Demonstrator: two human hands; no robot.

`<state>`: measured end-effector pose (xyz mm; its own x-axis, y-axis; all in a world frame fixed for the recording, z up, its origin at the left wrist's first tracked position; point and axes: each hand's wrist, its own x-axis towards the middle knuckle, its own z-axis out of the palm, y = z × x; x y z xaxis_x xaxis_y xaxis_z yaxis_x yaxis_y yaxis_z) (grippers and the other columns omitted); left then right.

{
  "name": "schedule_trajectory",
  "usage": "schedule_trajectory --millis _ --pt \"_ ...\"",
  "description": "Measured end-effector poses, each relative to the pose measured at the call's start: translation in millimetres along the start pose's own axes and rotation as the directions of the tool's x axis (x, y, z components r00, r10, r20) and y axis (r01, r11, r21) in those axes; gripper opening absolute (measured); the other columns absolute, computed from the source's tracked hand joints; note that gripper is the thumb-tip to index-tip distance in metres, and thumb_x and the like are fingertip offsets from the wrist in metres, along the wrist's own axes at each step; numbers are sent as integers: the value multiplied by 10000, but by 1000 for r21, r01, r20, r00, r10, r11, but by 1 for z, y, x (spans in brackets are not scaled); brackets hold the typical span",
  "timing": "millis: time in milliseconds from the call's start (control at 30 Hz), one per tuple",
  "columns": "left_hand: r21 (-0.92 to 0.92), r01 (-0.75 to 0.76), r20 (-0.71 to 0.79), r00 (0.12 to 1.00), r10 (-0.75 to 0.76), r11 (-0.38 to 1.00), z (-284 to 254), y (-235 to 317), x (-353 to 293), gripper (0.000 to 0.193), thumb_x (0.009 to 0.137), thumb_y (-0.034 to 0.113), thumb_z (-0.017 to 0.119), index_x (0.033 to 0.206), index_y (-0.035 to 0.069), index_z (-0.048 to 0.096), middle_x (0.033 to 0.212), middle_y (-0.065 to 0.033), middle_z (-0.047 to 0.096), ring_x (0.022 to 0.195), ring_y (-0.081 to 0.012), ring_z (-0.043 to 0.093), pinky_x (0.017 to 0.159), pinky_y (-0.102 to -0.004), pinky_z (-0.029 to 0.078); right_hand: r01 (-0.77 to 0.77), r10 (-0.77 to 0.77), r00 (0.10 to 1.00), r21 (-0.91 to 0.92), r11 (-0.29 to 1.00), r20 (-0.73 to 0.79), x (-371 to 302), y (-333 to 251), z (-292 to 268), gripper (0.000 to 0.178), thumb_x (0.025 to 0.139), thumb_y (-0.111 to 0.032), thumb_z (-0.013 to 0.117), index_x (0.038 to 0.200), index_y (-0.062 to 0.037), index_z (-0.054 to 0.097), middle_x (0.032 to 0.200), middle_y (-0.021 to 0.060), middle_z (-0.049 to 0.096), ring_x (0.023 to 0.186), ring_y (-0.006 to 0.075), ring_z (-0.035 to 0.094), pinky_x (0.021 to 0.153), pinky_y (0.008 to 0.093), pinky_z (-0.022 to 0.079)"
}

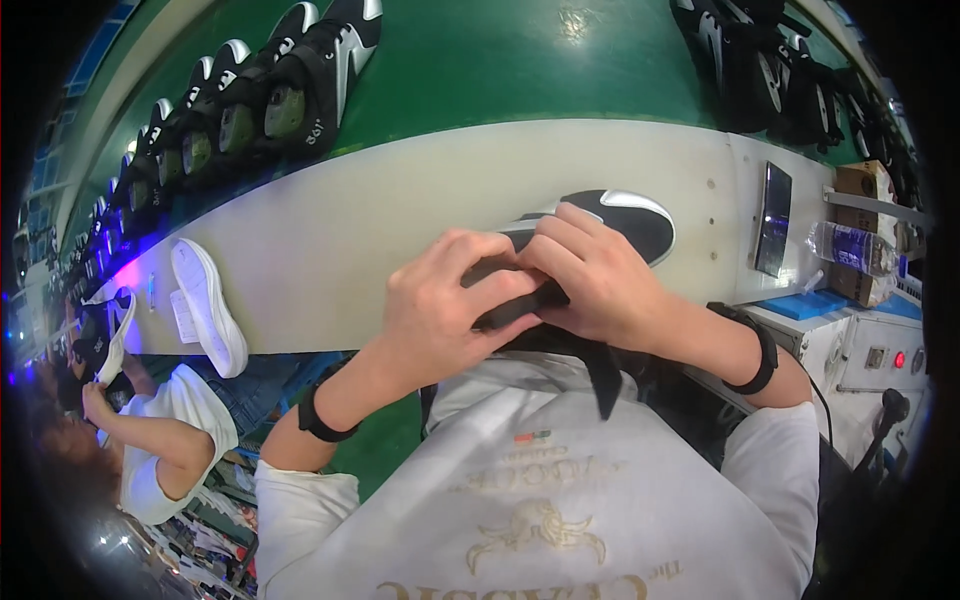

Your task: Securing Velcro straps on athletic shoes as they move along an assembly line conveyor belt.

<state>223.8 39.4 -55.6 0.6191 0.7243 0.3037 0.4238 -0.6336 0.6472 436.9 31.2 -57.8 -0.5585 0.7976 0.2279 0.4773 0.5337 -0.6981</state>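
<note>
A black and white shoe (640,226) lies at the near edge of the white bench, its rounded toe end pointing right. Both my hands are closed around its black upper part, close together. My left hand (450,295) grips the dark material with fingers and thumb bent. My right hand (595,270) pinches the same part from the other side, its fingertips meeting those of the left. From between them a black strap (604,380) hangs down in front of my shirt. My fingers hide much of the shoe's middle.
Black and white shoes (305,95) stand in a row on the green surface beyond the white bench (350,225); more shoes (750,70) are at far right. A white sole (208,305) lies left. A phone-like dark slab (773,218), plastic bottle (852,248) and control box (885,355) are right. Another person (165,440) works at left.
</note>
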Motion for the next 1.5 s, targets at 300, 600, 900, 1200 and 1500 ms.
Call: schedule_trajectory --millis 300,600,900,1200,1500 --pt "-67 5 -66 998 -10 998 1 -3 -3 348 591 103 894 908 78 751 850 -50 693 716 -209 608 601 -310 486 -212 147 963 299 930 227 -50 -11 -73 322 689 23 776 1000 -52 733 1145 97 685 940 251 621 759 318 496" --pt "-84 -18 -79 997 12 996 3 -4 -2 313 591 46 885 873 67 750 782 -41 668 693 -202 605 598 -306 502 -209 397 904 641 738 -162 -29 -13 -40 146 744 -20 805 846 6 703 793 62 708 694 131 635 643 280 507" --pt "-67 -73 -100 993 66 995 1 -1 2 299 656 54 857 929 57 733 834 -73 683 676 -234 589 593 -315 475 -539 469 842 463 703 268 52 30 1 294 751 -108 795 702 -13 520 628 25 527 631 114 481 585 321 412" --pt "39 -58 40 998 56 998 0 5 -5 404 713 200 860 1025 62 642 1005 -118 668 819 -295 597 676 -387 499 -409 364 908 254 877 205 70 74 60 216 776 -122 777 832 0 608 802 175 651 770 331 621 706 417 498" --pt "256 416 -542 809 -227 872 12 -32 26 373 777 162 819 1080 18 656 944 -135 620 879 -333 612 766 -412 484 -805 240 489 -329 494 -838 -26 204 -154 497 788 -339 799 1109 8 644 1167 204 632 1111 386 573 938 458 473"
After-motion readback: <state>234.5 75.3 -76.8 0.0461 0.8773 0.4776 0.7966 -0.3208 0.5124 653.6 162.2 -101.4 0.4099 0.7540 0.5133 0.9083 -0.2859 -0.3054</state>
